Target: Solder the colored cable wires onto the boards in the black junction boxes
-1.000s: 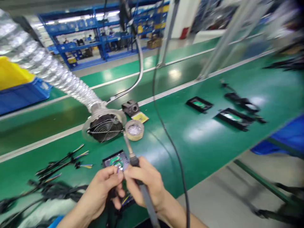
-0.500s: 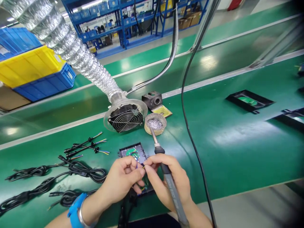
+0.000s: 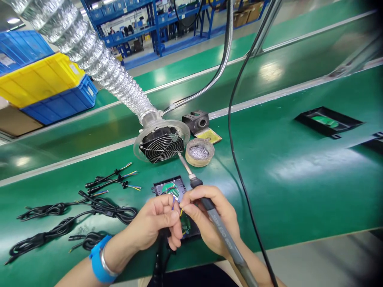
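Note:
My left hand (image 3: 157,219) is closed over the wires of a black cable (image 3: 159,257), with a blue wire (image 3: 173,203) showing at its fingertips. In my right hand (image 3: 217,217) lies a soldering iron (image 3: 223,235), its tip up and to the left, near the fan grille. The thumb and forefinger of that same hand pinch by a yellow wire (image 3: 181,212). Beneath both hands is a black housing (image 3: 180,180) with a green circuit board (image 3: 167,187), partly hidden by the fingers.
A fan on a foil duct (image 3: 119,85) hangs above the bench. Beyond the iron stand a round solder pot (image 3: 197,162) and an iron holder with a yellow sponge (image 3: 211,135). Coiled black cables (image 3: 112,211) lie left, another housing (image 3: 329,121) right. A black cord (image 3: 236,159) hangs down.
The soldering iron's tip has left the round pot and swung left toward the fan. My hands remain together over the housing, and the yellow wire shows more plainly. The view has shifted slightly.

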Action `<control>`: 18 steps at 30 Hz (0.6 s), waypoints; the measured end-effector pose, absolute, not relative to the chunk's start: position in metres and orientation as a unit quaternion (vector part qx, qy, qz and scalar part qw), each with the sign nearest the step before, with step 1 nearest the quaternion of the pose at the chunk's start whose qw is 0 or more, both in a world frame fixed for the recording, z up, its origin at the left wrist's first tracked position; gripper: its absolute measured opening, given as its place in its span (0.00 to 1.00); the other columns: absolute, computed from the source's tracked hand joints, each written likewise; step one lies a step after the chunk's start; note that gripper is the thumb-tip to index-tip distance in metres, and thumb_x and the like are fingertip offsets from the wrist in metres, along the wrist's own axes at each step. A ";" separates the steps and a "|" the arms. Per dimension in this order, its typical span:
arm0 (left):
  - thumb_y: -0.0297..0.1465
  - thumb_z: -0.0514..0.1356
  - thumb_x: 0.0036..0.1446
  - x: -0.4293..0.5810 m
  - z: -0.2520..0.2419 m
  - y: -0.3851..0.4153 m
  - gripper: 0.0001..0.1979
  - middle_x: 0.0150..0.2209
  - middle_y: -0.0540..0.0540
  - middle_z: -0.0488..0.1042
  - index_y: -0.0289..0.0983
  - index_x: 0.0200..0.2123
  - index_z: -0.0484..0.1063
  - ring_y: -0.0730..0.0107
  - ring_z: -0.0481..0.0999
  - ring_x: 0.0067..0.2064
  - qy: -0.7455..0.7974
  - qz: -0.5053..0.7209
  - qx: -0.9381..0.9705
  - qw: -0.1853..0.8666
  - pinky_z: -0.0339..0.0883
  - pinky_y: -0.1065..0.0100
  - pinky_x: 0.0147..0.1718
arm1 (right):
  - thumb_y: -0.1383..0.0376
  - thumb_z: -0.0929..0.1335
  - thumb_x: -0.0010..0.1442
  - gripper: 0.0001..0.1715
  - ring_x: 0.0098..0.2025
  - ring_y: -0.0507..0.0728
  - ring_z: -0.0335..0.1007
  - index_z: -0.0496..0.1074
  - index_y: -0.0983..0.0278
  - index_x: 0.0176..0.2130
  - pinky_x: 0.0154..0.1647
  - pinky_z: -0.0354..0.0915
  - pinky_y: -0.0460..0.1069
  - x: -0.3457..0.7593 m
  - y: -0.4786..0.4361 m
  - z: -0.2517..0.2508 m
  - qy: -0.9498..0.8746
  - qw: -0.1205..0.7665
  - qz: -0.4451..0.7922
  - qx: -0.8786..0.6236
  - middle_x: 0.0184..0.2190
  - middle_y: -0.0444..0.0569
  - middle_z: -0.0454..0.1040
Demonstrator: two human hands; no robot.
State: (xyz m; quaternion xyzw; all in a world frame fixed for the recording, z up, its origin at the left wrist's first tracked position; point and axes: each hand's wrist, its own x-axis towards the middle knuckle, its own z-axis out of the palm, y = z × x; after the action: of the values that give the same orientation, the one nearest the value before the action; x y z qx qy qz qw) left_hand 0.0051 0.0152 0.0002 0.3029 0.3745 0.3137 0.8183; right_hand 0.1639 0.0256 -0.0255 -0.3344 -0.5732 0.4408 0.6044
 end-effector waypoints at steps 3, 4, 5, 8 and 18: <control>0.40 0.69 0.50 0.005 -0.001 0.015 0.19 0.23 0.47 0.77 0.34 0.35 0.66 0.73 0.75 0.19 0.388 0.259 0.297 0.833 0.69 0.78 0.16 | 0.75 0.68 0.59 0.13 0.26 0.47 0.72 0.68 0.58 0.41 0.30 0.71 0.43 0.165 0.027 -0.025 -0.591 0.604 0.429 -0.320 0.32 0.40 0.74; 0.41 0.69 0.49 0.006 0.000 0.015 0.20 0.23 0.46 0.77 0.34 0.34 0.66 0.73 0.75 0.20 0.402 0.256 0.303 0.825 0.69 0.78 0.16 | 0.75 0.68 0.59 0.14 0.27 0.47 0.72 0.68 0.58 0.41 0.30 0.71 0.43 0.167 0.027 -0.026 -0.601 0.601 0.412 -0.328 0.33 0.40 0.74; 0.41 0.69 0.49 0.007 0.000 0.014 0.20 0.23 0.47 0.77 0.33 0.33 0.66 0.74 0.75 0.20 0.418 0.262 0.309 0.813 0.70 0.78 0.17 | 0.75 0.68 0.59 0.14 0.28 0.47 0.73 0.68 0.57 0.42 0.31 0.70 0.43 0.169 0.026 -0.026 -0.610 0.598 0.392 -0.342 0.33 0.40 0.74; 0.42 0.69 0.49 0.010 0.004 0.015 0.20 0.24 0.49 0.75 0.34 0.31 0.65 0.75 0.75 0.21 0.461 0.289 0.320 0.776 0.69 0.79 0.16 | 0.74 0.66 0.59 0.15 0.35 0.51 0.73 0.68 0.58 0.45 0.34 0.71 0.46 0.177 0.022 -0.029 -0.625 0.584 0.371 -0.360 0.36 0.45 0.74; 0.43 0.66 0.50 0.011 0.009 0.017 0.18 0.21 0.55 0.64 0.36 0.28 0.65 0.80 0.65 0.18 0.534 0.250 0.409 0.696 0.62 0.77 0.15 | 0.73 0.68 0.58 0.16 0.31 0.50 0.72 0.66 0.58 0.45 0.34 0.71 0.46 0.185 0.015 -0.035 -0.681 0.535 0.332 -0.375 0.34 0.44 0.74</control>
State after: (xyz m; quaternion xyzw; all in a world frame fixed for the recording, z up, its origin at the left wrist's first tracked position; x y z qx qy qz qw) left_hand 0.0110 0.0167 0.0092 0.4095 0.5341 0.2498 0.6962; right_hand 0.1848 0.0146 -0.0353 -0.3747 -0.6805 0.3323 0.5349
